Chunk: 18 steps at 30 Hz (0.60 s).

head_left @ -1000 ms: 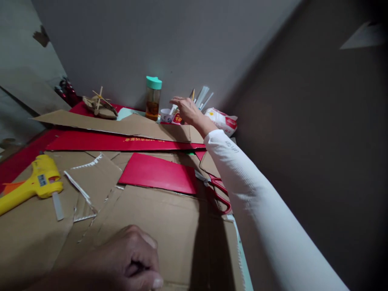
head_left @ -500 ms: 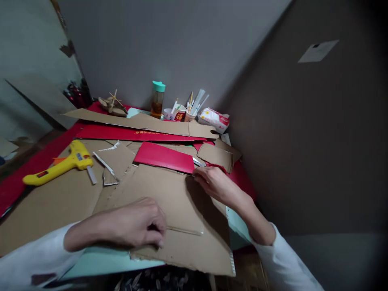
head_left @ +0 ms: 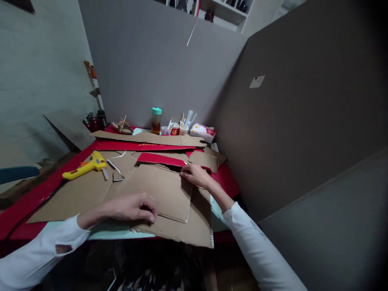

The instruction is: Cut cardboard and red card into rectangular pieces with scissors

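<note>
Right fingers (head_left: 186, 171) moved from cups (head_left: 175, 129) to cardboard (head_left: 151, 184) edge; scissors (head_left: 207, 170) mostly hidden.

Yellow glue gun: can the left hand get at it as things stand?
Probably yes. The yellow glue gun lies forward and left of the left hand, and only flat cardboard shows between them. Whether that hand grips the top cardboard sheet is unclear.

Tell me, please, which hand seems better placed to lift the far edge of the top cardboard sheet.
Probably the right hand: it is at that edge of the cardboard sheet, while the left hand is by the near edge.
</note>
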Motion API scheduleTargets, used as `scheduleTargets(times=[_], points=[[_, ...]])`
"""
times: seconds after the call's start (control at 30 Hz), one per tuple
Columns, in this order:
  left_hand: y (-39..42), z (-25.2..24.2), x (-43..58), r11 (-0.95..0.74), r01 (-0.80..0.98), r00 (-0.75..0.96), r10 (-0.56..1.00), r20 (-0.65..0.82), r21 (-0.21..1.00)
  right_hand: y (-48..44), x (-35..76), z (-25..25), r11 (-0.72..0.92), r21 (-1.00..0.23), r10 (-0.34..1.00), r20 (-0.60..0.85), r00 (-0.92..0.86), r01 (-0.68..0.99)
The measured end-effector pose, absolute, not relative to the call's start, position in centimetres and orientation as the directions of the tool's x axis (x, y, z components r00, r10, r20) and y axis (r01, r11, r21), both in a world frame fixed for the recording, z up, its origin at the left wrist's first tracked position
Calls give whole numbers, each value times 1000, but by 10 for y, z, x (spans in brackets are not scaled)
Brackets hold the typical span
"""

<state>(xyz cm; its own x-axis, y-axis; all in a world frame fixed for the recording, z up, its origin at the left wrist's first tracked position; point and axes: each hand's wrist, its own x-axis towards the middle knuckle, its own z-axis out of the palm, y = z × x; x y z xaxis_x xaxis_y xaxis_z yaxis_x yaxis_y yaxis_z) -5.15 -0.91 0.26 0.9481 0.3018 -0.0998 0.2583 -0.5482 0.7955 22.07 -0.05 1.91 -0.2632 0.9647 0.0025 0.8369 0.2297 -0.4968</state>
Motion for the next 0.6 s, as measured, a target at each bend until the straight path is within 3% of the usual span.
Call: scheduleTargets(times=[0.3, 0.6], points=[[-31, -3, -69, -482, 295, 816, 576, 45, 825, -20, 232, 23, -4, -852, 994, -60, -92, 523], [-48, -1, -87, -138, 163, 503, 863, 38, 977, -74, 244, 10, -93, -986, 988, -74, 132, 138]])
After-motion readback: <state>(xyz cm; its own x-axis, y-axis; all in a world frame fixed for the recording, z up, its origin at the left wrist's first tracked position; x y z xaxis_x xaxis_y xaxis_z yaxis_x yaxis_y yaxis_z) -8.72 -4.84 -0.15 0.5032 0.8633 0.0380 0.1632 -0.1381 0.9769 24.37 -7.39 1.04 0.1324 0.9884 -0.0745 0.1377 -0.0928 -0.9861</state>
